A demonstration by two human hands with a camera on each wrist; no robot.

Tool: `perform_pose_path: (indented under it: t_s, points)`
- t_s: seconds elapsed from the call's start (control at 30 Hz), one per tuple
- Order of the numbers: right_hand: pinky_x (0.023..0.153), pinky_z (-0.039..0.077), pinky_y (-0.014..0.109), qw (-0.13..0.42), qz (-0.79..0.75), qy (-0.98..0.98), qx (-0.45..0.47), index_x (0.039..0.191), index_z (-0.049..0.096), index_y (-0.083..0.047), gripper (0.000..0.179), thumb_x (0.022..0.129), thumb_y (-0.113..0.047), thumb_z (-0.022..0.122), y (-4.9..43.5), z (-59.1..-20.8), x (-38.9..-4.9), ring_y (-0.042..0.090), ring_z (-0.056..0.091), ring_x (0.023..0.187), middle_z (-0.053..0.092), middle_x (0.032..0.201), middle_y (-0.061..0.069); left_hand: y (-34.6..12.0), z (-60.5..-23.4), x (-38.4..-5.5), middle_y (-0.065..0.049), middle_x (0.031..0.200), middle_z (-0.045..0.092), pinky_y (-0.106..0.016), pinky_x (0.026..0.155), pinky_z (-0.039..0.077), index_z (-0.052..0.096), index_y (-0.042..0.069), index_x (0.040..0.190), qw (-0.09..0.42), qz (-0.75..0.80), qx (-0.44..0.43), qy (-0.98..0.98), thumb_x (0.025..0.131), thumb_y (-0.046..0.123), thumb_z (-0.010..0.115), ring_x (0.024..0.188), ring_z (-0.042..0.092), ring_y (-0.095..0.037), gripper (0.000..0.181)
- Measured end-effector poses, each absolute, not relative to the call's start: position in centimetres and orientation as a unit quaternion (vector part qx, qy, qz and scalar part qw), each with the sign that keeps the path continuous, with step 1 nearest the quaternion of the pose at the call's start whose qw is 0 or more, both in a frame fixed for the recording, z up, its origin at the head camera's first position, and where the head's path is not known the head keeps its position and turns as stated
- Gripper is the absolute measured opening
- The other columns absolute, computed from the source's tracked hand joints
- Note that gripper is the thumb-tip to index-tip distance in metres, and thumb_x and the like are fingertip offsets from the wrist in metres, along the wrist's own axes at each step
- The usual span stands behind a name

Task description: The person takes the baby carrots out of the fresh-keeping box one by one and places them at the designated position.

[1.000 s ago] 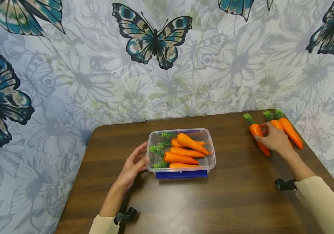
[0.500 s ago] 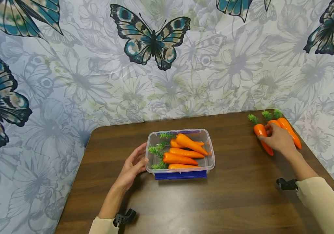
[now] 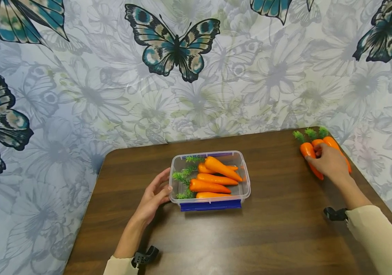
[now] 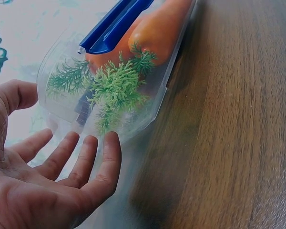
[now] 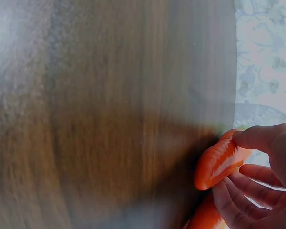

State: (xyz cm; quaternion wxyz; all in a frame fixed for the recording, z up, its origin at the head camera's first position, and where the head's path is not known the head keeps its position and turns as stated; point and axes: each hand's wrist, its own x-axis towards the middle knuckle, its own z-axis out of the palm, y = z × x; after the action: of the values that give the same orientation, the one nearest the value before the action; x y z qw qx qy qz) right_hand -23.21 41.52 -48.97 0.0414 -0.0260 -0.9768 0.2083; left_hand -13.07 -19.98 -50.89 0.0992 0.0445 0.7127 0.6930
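A clear plastic food container (image 3: 189,201) with blue clips holds several orange toy carrots (image 3: 209,186) with green leafy tops. My left hand (image 3: 152,196) rests against its left end. The left wrist view shows spread, relaxed fingers (image 4: 112,152) right at the container's end, with the thumb near the rim. At the table's far right corner, my right hand (image 3: 331,164) pinches a carrot (image 3: 307,149) between thumb and fingers. That carrot lies alongside two others, partly hidden behind the hand. In the right wrist view, the thumb lies on the pinched carrot (image 5: 217,164).
The brown wooden table (image 3: 275,214) reaches back to a wall covering (image 3: 237,95) printed with butterflies and flowers. A second carrot (image 3: 317,142) and a third carrot (image 3: 331,142) lie near the table's right edge. Dark straps (image 3: 144,256) circle both wrists.
My right hand has slid the pinched carrot rightward, closer to the two carrots beside it. The left hand stays at the container; the head view has shifted slightly.
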Motion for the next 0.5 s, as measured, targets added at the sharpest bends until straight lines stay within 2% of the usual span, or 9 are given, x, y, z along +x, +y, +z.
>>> perform_pose_path:
  t_s: [0.27,0.5]
  points:
    - [0.075,0.049,0.065,0.035,0.198,-0.979,-0.041,0.128,0.059,0.006,0.056,0.098,-0.040,0.072,41.83,-48.70,-23.26,0.055,0.065,0.105,0.071,0.119,0.030,-20.06,-50.86,-13.12,-0.011,0.163,0.044,-0.036,0.097,0.061,0.037,0.027,0.168,0.099,0.691,0.045,0.714,0.109,0.015,0.062,0.145,0.053,-0.039,0.066]
    - [0.069,0.050,0.061,0.040,0.193,-0.980,-0.039,0.129,0.059,0.007,0.058,0.098,-0.040,0.072,42.18,-48.75,-23.18,0.055,0.065,0.099,0.070,0.114,0.031,-20.05,-50.80,-13.06,-0.012,0.163,0.044,-0.035,0.096,0.061,0.037,0.026,0.168,0.099,0.693,0.047,0.712,0.108,0.015,0.063,0.145,0.053,-0.038,0.066]
